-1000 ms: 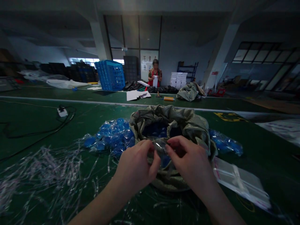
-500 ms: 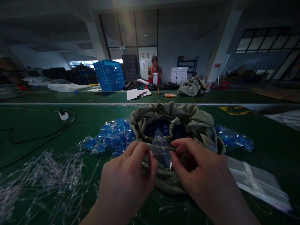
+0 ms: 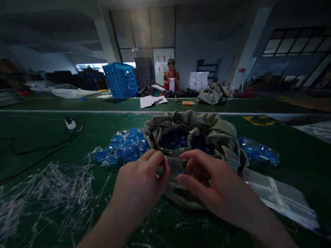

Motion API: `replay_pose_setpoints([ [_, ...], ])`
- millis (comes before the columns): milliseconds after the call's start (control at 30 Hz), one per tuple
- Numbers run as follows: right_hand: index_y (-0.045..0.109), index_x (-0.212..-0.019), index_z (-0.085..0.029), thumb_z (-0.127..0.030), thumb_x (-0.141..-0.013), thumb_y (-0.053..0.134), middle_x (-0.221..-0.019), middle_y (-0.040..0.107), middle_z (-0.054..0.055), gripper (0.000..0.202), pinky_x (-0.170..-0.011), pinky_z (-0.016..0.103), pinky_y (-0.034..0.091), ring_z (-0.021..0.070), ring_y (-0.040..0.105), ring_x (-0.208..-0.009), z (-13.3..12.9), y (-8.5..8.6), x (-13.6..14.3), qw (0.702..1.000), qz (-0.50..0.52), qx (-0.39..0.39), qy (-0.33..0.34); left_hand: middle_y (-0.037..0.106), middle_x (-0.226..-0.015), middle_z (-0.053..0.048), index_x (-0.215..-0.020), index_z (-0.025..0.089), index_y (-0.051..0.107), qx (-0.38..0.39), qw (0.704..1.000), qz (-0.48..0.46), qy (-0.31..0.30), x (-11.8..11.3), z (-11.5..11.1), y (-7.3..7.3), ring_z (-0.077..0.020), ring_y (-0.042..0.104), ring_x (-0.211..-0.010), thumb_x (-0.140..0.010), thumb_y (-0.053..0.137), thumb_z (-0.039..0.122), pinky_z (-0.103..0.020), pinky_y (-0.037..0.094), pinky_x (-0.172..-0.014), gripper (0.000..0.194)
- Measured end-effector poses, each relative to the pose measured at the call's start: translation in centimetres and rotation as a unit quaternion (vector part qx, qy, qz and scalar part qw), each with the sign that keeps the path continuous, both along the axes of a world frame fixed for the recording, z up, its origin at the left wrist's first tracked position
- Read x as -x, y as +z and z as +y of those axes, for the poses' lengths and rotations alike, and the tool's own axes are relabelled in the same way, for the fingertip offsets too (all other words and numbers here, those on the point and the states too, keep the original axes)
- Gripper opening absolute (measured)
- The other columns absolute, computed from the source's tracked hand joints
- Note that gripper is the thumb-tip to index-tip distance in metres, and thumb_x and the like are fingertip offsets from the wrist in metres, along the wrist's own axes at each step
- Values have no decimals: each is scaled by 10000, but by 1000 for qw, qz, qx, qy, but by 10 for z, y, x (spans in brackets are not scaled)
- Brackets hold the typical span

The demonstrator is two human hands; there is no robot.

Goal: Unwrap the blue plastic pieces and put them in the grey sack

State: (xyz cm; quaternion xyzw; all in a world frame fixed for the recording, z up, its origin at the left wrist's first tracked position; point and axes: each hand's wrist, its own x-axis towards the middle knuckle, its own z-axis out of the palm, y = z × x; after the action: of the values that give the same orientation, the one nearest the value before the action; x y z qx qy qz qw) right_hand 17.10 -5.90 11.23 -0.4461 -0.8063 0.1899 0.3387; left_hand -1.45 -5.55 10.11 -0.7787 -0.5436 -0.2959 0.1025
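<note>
Over the front of a grey-green woven sack (image 3: 217,127), my left hand (image 3: 141,182) pinches the edge of a small clear plastic bag (image 3: 176,167). My right hand (image 3: 214,182) is at the bag's other side, thumb and forefinger apart and the other fingers curled. Whether its fingertips touch the film is hard to see. Inside the sack's rolled-down mouth lie dark blue round pieces (image 3: 178,137). Blue pieces in clear bags (image 3: 126,144) are heaped left of the sack. More bagged blue pieces (image 3: 258,151) lie on its right.
Thin clear strips (image 3: 62,193) spread over the green table (image 3: 108,119) at left, near a white power socket (image 3: 70,124) and cable. A stack of flat clear bags (image 3: 281,198) lies at right. Across the table, a person (image 3: 171,75) stands near a blue crate (image 3: 121,81).
The clear bag, which stood up in a point between my hands, now sits lower and flatter. My right hand has shifted slightly left, closer to my left hand.
</note>
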Motion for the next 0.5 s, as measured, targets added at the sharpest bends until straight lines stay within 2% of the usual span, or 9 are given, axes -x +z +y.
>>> replay_pose_setpoints([
  [67,565,-1083,-224,-314,-918,451,-719,656,-6,220,-522,231,418,133,607,-593,20,-10,-4,999,12,31,-1,659,-767,-37,-734,207,570,20,997,24,67,6,17,-3,-161,586,-585,-866,447,324,-269,383,-522,215],
  [133,577,-1081,-186,-315,-908,477,-782,679,33,238,-601,250,446,156,633,-681,45,-31,-8,998,-45,16,-47,667,-783,-49,-746,196,576,48,991,48,113,12,35,-7,-177,604,-624,-867,439,314,-268,376,-539,217],
  [167,594,-1077,-169,-283,-873,531,-874,689,70,242,-666,267,458,178,646,-768,57,-44,-10,993,-102,7,-67,672,-798,-54,-756,195,580,61,988,59,127,14,42,-10,-184,612,-644,-866,436,308,-267,375,-545,214],
  [233,631,-1067,-154,-214,-769,639,-1026,679,125,304,-758,286,464,222,648,-911,76,-71,-14,971,-229,28,-56,682,-830,-60,-780,197,590,83,984,73,138,18,53,-14,-194,627,-681,-864,435,305,-266,376,-553,207],
  [333,691,-987,-140,-151,-644,715,-1006,696,150,344,-756,295,478,267,663,-915,91,-100,-16,924,-370,97,-9,690,-855,-66,-801,202,600,92,984,79,130,22,59,-19,-199,636,-705,-870,428,320,-264,379,-557,220],
  [400,711,-932,-128,-131,-631,715,-971,705,162,301,-758,303,483,280,668,-903,93,-105,-17,916,-388,103,-9,689,-849,-67,-807,202,602,87,986,74,121,22,59,-19,-198,636,-713,-875,424,324,-263,383,-564,226],
  [500,692,-994,-119,-192,-712,684,-1052,682,176,292,-843,322,466,287,631,-1013,89,-90,-18,931,-359,63,-28,683,-842,-65,-818,195,600,77,990,58,106,21,58,-19,-191,636,-730,-877,425,312,-259,392,-586,218],
])
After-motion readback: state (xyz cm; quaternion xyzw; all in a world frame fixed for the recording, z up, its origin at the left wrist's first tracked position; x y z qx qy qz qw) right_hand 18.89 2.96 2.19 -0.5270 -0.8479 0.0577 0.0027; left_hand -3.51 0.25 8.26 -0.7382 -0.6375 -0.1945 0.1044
